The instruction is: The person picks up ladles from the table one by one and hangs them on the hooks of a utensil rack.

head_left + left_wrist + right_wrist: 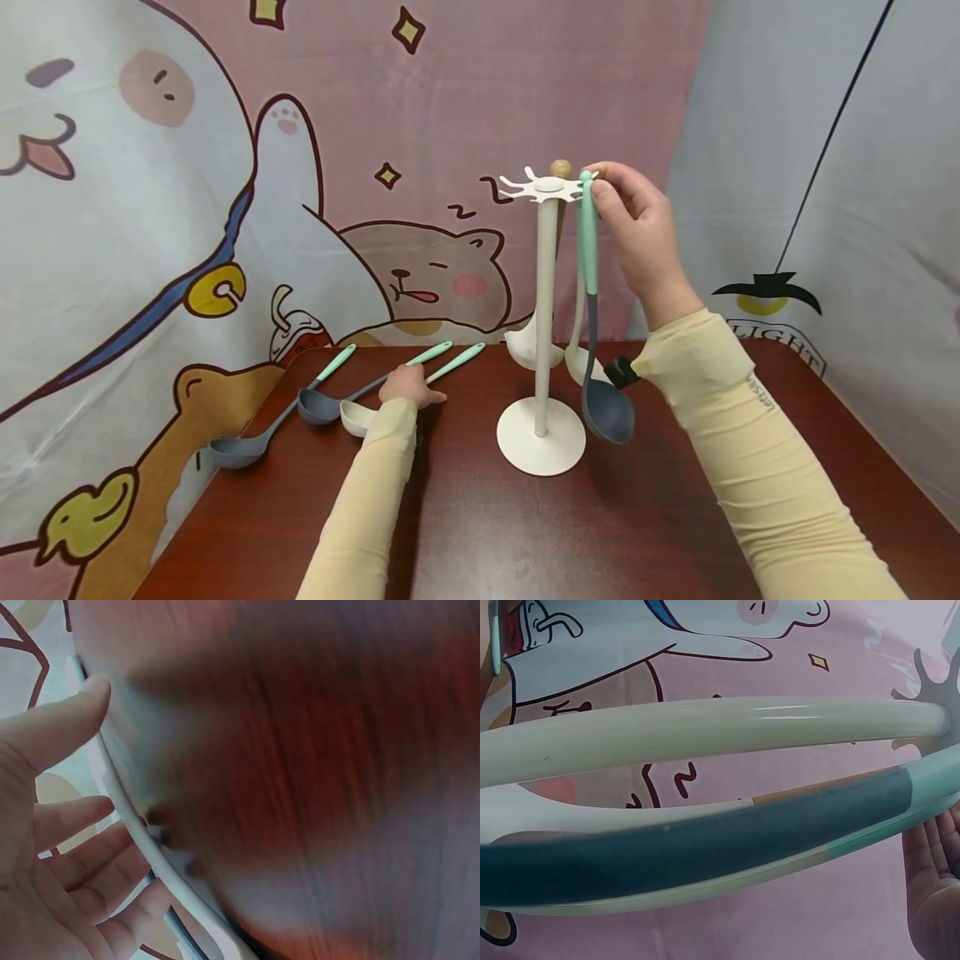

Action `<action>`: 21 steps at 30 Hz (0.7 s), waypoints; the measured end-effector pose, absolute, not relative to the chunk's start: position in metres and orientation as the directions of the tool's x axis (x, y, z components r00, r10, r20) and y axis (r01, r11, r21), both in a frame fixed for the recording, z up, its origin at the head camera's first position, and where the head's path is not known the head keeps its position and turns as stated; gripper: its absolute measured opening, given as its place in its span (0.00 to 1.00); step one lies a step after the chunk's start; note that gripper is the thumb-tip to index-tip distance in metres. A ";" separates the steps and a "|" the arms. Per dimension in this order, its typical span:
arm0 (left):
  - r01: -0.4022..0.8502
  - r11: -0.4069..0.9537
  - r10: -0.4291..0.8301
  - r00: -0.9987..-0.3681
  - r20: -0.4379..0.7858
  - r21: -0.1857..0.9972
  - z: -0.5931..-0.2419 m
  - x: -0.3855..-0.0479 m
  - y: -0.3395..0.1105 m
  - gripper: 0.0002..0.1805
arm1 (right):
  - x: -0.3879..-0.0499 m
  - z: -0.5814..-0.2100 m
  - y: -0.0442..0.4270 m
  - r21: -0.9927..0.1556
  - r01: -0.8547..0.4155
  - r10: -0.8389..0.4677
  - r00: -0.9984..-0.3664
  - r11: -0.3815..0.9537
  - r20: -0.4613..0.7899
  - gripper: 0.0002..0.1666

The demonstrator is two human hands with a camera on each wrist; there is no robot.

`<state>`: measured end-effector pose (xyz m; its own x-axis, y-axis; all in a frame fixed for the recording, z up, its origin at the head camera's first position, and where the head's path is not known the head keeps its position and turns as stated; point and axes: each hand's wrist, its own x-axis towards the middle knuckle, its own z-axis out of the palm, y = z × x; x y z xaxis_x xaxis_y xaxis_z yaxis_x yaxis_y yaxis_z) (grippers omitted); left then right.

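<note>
A grey ladle with a mint-green handle (590,250) hangs upright at the right side of a white utensil stand (546,333). At the top of that handle my right hand (637,221) pinches it between thumb and fingers, against the hooks; the right wrist view shows part of the palm (937,892) beside the green handle. Low over the table, my left hand (408,387) is at a white ladle (356,418) with a mint-green handle. In the left wrist view its fingers lie loosely along the pale handle (131,817), thumb spread apart.
Two grey utensils with green handles, a ladle (238,451) and another (318,407), lie on the table's left. Behind the stand's pole hang a white ladle (525,346) with a wooden handle and a white utensil (579,360). A patterned cloth (600,83) stands behind the table.
</note>
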<state>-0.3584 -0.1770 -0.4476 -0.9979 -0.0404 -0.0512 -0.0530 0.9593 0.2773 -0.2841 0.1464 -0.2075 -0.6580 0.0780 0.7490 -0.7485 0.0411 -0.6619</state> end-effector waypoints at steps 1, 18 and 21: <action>-0.054 0.960 -0.041 -0.998 -0.053 0.274 -0.447 -0.358 -0.177 0.27 | -0.284 -0.207 0.146 -0.662 -0.749 0.078 -0.658 0.043 0.749 0.14; -0.038 0.973 -0.043 -0.999 0.020 0.226 -0.453 -0.359 -0.179 0.05 | -0.283 -0.206 0.147 -0.663 -0.747 0.076 -0.659 0.041 0.748 0.15; -0.037 0.970 -0.044 -0.999 0.024 0.239 -0.453 -0.359 -0.179 0.07 | -0.283 -0.207 0.147 -0.663 -0.747 0.079 -0.659 0.042 0.748 0.15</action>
<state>-0.3589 -0.1794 -0.4533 -0.9988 -0.0441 0.0235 -0.0372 0.9703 0.2389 -0.2834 0.1465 -0.2067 -0.6593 0.0791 0.7477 -0.7472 0.0416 -0.6633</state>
